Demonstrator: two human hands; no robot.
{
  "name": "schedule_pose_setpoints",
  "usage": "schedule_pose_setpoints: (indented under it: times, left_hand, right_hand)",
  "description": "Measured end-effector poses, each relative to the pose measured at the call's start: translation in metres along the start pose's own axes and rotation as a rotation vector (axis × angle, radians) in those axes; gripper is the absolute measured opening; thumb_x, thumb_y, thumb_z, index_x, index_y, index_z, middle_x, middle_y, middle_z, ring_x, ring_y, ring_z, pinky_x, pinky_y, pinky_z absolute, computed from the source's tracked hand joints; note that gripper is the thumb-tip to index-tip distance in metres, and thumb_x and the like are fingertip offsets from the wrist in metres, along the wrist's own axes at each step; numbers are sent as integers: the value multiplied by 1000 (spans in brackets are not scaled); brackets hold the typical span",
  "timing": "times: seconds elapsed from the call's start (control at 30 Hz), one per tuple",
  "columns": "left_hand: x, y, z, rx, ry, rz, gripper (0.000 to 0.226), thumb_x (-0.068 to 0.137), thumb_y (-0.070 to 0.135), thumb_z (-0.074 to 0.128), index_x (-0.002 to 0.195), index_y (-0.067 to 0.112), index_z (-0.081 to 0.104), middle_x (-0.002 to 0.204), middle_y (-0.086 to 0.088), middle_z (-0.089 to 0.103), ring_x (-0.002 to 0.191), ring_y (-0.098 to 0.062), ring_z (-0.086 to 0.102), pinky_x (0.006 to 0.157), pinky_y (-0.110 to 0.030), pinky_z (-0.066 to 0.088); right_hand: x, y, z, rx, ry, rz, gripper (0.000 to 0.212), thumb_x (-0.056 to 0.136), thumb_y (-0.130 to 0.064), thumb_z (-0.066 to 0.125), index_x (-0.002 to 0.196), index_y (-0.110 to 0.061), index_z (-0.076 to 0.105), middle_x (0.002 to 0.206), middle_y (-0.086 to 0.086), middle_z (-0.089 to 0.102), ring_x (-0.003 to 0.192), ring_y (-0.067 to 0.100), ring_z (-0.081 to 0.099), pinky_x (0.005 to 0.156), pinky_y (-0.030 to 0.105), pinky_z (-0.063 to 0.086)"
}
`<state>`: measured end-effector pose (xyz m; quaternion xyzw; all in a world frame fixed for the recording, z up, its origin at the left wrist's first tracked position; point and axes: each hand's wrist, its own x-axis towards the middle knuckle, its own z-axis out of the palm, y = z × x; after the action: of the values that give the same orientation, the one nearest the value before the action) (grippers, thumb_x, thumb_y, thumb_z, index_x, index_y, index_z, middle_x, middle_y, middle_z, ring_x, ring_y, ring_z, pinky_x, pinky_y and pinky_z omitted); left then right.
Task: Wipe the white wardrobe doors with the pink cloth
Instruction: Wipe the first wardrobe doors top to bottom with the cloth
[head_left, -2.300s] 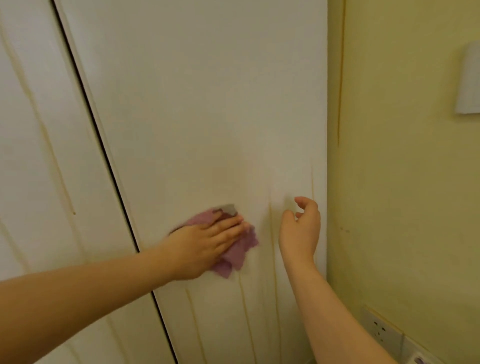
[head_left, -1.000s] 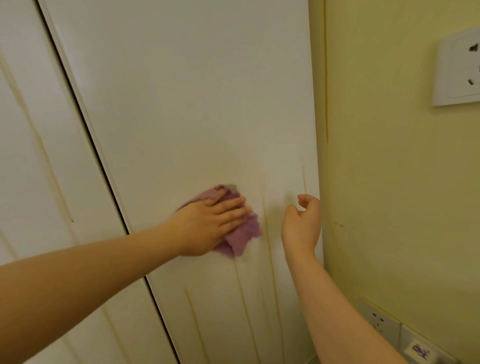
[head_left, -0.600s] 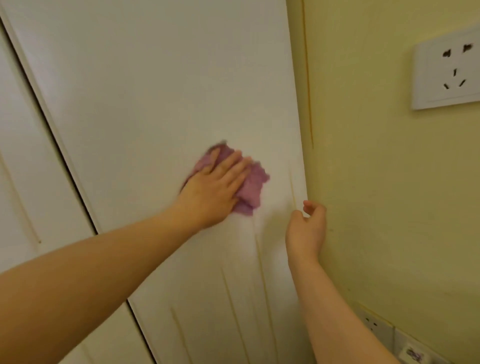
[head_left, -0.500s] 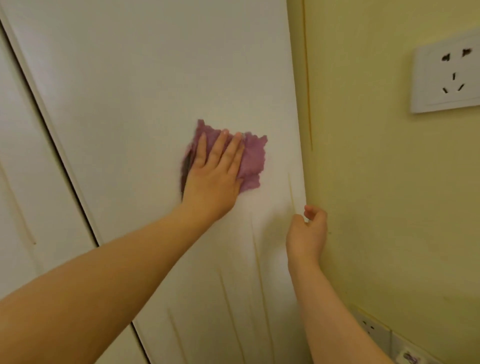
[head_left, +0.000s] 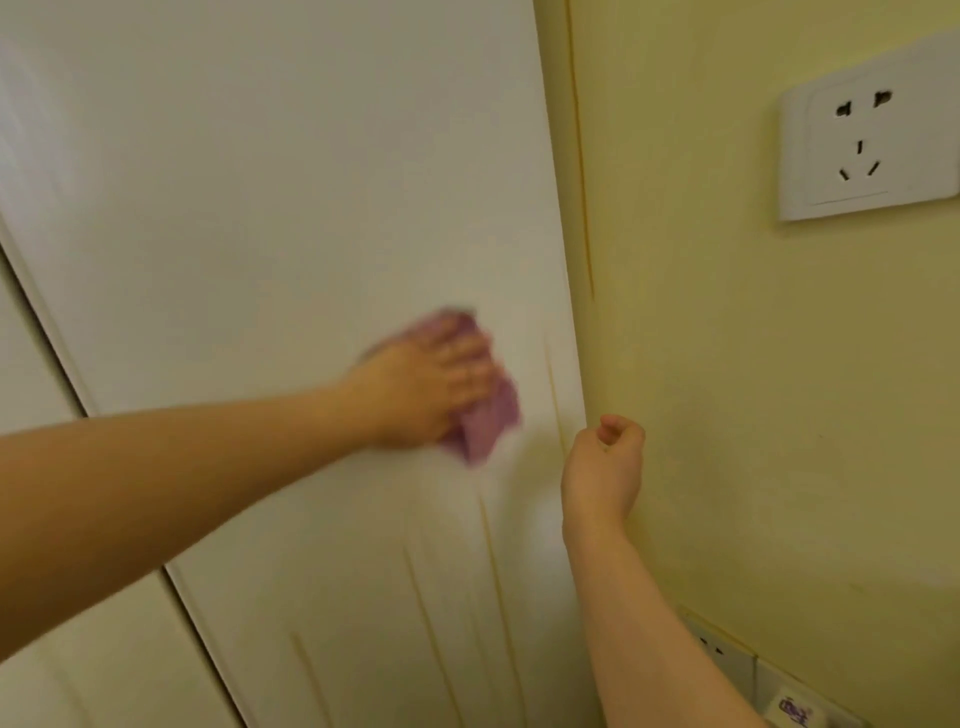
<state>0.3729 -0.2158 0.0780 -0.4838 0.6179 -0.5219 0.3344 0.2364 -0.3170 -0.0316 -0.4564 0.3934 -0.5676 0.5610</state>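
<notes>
My left hand (head_left: 428, 389) lies over the pink cloth (head_left: 491, 423) and presses it against the right-hand wardrobe door (head_left: 285, 182). The cloth sits on the lower right part of the panel, close to the door's outer edge. The hand is blurred, but my fingers look laid fairly flat across the cloth rather than wrapped round it. Bunched folds stick out past my hand at 12 o'clock and at 5 o'clock.

My right hand (head_left: 605, 467) hangs at about 4 o'clock from the cloth, just beside the door's edge where it meets the yellow wall (head_left: 753, 415). Its fingers are loosely curled and it holds nothing.

I judge the cloth to be light, soft and limp. It crumples under my palm and has no shape of its own, so it only goes where my hand carries it. I think a flat palm over the middle of the bundle, with the fingers spread to pin the loose folds, is the best hold, because otherwise the trailing corner at 5 o'clock could drag or slip out. The door looks smooth and hard, so the cloth should glide over it easily.

Yellowish streaks (head_left: 493, 571) run down the panel at 6 o'clock from the cloth. The left-hand door (head_left: 104, 675) shows at 8 o'clock, and a socket (head_left: 862, 135) sits on the wall at 2 o'clock.
</notes>
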Motion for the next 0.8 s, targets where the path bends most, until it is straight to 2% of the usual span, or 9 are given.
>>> schedule_pose_setpoints:
  times: [0.1, 0.2, 0.27, 0.4, 0.53, 0.6, 0.67, 0.73, 0.8]
  left_hand:
    - [20, -19, -15, 20, -40, -365, 59, 96, 41, 25, 144, 9, 37, 149, -12, 37, 139, -38, 28, 113, -55, 2]
    - [6, 24, -10, -121, -129, 32, 56, 84, 41, 34, 122, 12, 64, 124, -8, 63, 121, -37, 53, 107, -49, 20]
    - [0, 20, -3, -21, 35, 79, 56, 77, 46, 34, 105, 19, 74, 113, -3, 69, 109, -32, 62, 101, -41, 25]
    - [27, -26, -20, -25, -16, -444, 63, 92, 44, 17, 141, 14, 44, 147, -9, 41, 137, -37, 33, 110, -53, 0]
    - [10, 30, -15, -208, -127, 54, 54, 86, 44, 32, 124, 22, 64, 133, 1, 57, 127, -32, 49, 107, -46, 19]
    - [12, 11, -5, -42, -76, 177, 51, 87, 46, 36, 125, 26, 63, 137, 4, 53, 129, -30, 47, 108, -44, 19]
    - [34, -19, -13, -13, -22, -106, 58, 88, 45, 29, 126, 17, 62, 135, -7, 55, 127, -36, 48, 109, -50, 18]
    - [54, -31, -15, 32, -94, -426, 69, 93, 49, 10, 144, 13, 37, 151, -11, 34, 140, -37, 27, 112, -54, 2]
    - [72, -21, -14, -1, -95, -530, 69, 95, 48, 8, 145, 9, 34, 151, -13, 34, 140, -37, 26, 111, -55, -2]
  right_hand:
    - [0, 3, 0, 7, -7, 29, 30, 89, -5, 44, 118, -9, 48, 121, 10, 54, 102, 24, 51, 75, 25, 33]
    - [0, 2, -1, 3, -18, 30, 31, 88, -4, 44, 118, -8, 48, 121, 12, 54, 106, 27, 51, 76, 24, 32]
    - [1, 0, -3, -6, -32, 22, 31, 89, -4, 44, 119, -9, 48, 120, 10, 54, 106, 26, 50, 76, 24, 31]
    - [1, -1, -1, -28, -111, 37, 32, 89, -7, 42, 120, -13, 47, 121, 7, 54, 102, 23, 51, 78, 28, 37]
    - [14, -11, -1, -130, -238, -12, 30, 89, -7, 44, 117, -12, 50, 112, 6, 55, 91, 19, 48, 74, 23, 33]
    - [26, -19, -6, -148, -253, -26, 28, 89, -7, 46, 116, -10, 52, 102, 5, 56, 88, 20, 49, 72, 24, 34]
    - [37, -20, -16, -200, -236, -66, 27, 88, -8, 47, 114, -9, 53, 99, 4, 57, 90, 22, 51, 75, 27, 39]
    - [43, -17, -26, -230, -198, -79, 26, 88, -7, 47, 113, -10, 53, 98, 4, 56, 89, 21, 50, 76, 28, 39]
    - [50, -14, -34, -199, -161, -34, 25, 88, -6, 46, 112, -9, 53, 94, 6, 55, 85, 22, 49, 71, 27, 36]
